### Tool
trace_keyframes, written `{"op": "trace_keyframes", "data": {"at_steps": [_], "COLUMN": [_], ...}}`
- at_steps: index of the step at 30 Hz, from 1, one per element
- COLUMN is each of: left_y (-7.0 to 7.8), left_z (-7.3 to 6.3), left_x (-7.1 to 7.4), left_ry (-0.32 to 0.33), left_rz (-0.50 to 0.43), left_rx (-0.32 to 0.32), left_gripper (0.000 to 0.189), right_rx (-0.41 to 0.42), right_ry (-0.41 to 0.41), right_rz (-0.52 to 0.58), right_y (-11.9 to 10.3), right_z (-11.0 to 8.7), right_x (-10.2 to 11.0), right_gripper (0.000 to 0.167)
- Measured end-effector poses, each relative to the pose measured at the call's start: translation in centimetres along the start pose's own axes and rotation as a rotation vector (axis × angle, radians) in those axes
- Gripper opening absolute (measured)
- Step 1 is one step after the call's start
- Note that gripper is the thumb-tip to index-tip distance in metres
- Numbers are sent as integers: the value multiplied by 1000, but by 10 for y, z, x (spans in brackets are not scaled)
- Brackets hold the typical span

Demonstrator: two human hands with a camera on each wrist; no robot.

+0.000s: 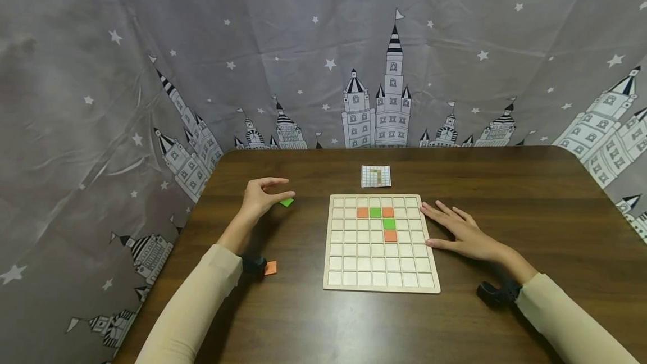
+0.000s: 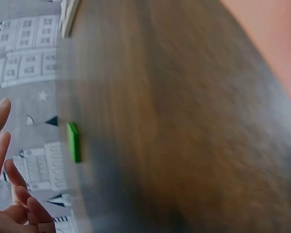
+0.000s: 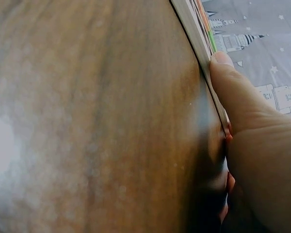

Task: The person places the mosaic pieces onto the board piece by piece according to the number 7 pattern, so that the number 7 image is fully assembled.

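Note:
My left hand (image 1: pixel 260 196) hovers over a green tile (image 1: pixel 287 202) on the table, thumb and fingers spread apart. In the left wrist view the same green tile (image 2: pixel 73 142) lies free of the fingers. A wooden grid board (image 1: pixel 379 288) sits at the middle of the table, with several orange and green tiles in its upper cells. Against the board's right edge rests my right hand (image 1: pixel 462 233), its fingers extended. The right wrist view has the right thumb (image 3: pixel 233 82) touching the board's side (image 3: pixel 194 39).
One orange tile (image 1: pixel 270 268) lies beside the left wrist's black strap. Behind the board is a small card (image 1: pixel 376 176) printed with a coloured grid. A grey curtain (image 1: pixel 303 44) with castles and stars hangs past the brown table's (image 1: pixel 485 173) far edge.

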State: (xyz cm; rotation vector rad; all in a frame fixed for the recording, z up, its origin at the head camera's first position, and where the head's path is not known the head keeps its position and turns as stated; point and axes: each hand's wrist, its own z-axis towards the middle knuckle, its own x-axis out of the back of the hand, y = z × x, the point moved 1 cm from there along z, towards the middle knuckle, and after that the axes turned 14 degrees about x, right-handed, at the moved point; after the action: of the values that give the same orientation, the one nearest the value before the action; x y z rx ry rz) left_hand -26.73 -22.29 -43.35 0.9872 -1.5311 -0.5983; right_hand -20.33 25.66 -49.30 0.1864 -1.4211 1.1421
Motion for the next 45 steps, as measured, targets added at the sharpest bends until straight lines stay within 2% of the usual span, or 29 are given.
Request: {"op": "trace_keyframes", "data": {"at_steps": [3,10,16,24,34,39,45], "left_y": [-9,-26,-34,-38,-40,-40,-39], "left_z": [2,8,14,16,17,17,15], "left_x": [3,6,7,3,-1,-1,-2], "left_ry": [3,-39,-64,-36,43,44,36], "left_rz": [-6,-35,6,90,179,197,233], "left_rx": [31,102,125,78,23,13,-90], "left_gripper": [51,51,49,45,41,38,32], "right_rx": [-2,2,-1,3,5,1,1], "right_ry": [-3,-1,1,9,12,11,10], "right_rz": [1,7,4,-1,-11,-8,-4], "right_y": [0,-2,-1,0,1,1,0], "right_z": [0,0,0,-1,-1,-1,-1], "right_x": [0,1,1,0,0,0,0], "right_gripper": [81,81,81,80,80,80,80]}}
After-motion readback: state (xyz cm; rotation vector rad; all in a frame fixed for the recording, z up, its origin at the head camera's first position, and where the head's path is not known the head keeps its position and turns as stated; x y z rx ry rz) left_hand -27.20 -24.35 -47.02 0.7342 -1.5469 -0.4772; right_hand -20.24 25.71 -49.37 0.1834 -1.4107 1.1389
